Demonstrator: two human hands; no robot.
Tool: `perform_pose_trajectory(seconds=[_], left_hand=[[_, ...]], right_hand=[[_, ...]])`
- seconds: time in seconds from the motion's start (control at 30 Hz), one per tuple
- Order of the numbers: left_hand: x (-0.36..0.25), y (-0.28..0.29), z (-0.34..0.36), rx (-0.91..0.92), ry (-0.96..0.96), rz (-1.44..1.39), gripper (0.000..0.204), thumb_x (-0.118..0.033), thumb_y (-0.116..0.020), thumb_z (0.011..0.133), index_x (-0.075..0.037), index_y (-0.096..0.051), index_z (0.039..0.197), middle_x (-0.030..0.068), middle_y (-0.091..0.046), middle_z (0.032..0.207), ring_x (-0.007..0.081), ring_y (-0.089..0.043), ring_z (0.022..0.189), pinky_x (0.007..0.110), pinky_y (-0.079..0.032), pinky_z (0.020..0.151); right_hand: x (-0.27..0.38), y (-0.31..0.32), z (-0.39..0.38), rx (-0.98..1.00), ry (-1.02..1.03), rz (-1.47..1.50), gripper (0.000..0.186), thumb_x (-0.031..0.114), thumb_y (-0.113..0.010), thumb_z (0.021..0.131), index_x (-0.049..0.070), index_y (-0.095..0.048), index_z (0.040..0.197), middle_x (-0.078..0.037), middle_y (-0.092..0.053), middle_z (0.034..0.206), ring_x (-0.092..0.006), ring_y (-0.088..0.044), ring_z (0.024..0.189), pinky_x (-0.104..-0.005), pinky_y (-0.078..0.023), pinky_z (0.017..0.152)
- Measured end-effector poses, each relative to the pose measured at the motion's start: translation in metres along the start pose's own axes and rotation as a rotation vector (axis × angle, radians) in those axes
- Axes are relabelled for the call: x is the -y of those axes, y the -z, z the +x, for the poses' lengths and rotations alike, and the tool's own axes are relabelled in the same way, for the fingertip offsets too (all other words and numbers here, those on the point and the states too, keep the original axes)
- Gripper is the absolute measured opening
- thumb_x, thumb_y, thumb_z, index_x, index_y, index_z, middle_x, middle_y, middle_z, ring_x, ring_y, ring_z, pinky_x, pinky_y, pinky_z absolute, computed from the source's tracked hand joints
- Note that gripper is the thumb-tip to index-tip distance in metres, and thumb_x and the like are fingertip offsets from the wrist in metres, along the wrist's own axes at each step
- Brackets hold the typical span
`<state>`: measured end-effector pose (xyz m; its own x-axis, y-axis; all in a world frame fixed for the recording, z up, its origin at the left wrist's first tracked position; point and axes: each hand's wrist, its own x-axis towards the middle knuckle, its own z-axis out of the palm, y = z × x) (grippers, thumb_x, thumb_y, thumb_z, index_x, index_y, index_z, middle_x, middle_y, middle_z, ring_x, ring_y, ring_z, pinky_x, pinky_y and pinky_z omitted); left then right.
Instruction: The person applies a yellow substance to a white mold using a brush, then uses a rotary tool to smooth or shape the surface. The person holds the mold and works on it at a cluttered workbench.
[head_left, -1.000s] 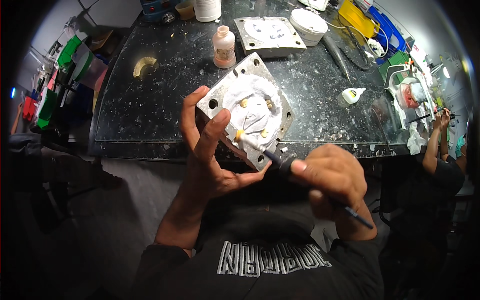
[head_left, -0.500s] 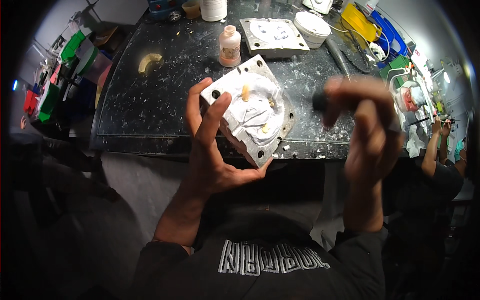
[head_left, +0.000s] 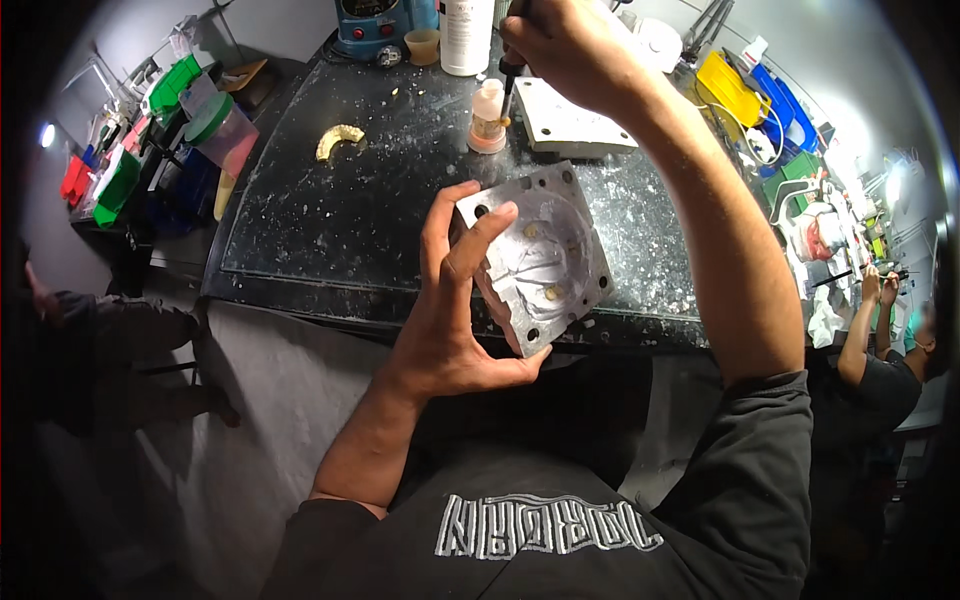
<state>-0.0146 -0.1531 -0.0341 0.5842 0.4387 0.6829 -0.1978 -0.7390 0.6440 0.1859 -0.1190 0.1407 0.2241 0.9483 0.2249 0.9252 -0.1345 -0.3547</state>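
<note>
left hand (head_left: pixel 447 335) gripping a square grey metal mold with white lining (head_left: pixel 548 250), over the near edge of a flat black surface (head_left: pixel 400 215) (super dusty btw), right hand (head_left: pixel 572 48) wrapped round a slim dark-handled tool (head_left: pixel 511 72), amber tip (head_left: pixel 505 121) right by a small translucent pinkish bottle (head_left: pixel 486 112)
</note>
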Motion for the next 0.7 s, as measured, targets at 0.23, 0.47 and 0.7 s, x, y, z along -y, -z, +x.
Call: perform_pose_trajectory(seconds=[0.23, 0.47, 0.7], left_hand=[[-0.002, -0.002, 0.003, 0.016, -0.016, -0.023, 0.129, -0.015, -0.099, 0.054, -0.02, -0.029, 0.162, 0.031, -0.016, 0.162, 0.0506, -0.027, 0.149, 0.056, -0.041, 0.117], [0.0, -0.001, 0.006, 0.052, -0.006, -0.028, 0.13, -0.013, -0.098, 0.054, -0.02, -0.027, 0.164, 0.0274, -0.013, 0.164, 0.0487, -0.025, 0.151, 0.055, -0.04, 0.119], [0.001, 0.0, 0.005, 0.049, -0.009, -0.065, 0.131, -0.013, -0.097, 0.053, -0.015, -0.027, 0.163, 0.0272, -0.015, 0.164, 0.0469, -0.021, 0.153, 0.054, -0.037, 0.12]], right_hand=[[-0.06, -0.03, 0.047, -0.505, 0.664, -1.837, 0.02, 0.029, -0.067, 0.092, 0.014, -0.07, 0.104, 0.002, -0.058, 0.097, -0.0162, -0.059, 0.089, -0.0366, -0.044, 0.087], [-0.067, -0.069, 0.035, -0.168, 0.225, 0.08, 0.037, 0.033, -0.056, 0.107, 0.0, -0.072, 0.102, -0.019, -0.076, 0.087, -0.0377, -0.075, 0.084, -0.0471, -0.058, 0.078], [-0.071, -0.06, 0.013, -0.228, 0.113, 0.045, 0.043, 0.041, -0.057, 0.108, 0.001, -0.073, 0.101, -0.011, -0.074, 0.077, -0.023, -0.072, 0.071, -0.0394, -0.057, 0.07]])
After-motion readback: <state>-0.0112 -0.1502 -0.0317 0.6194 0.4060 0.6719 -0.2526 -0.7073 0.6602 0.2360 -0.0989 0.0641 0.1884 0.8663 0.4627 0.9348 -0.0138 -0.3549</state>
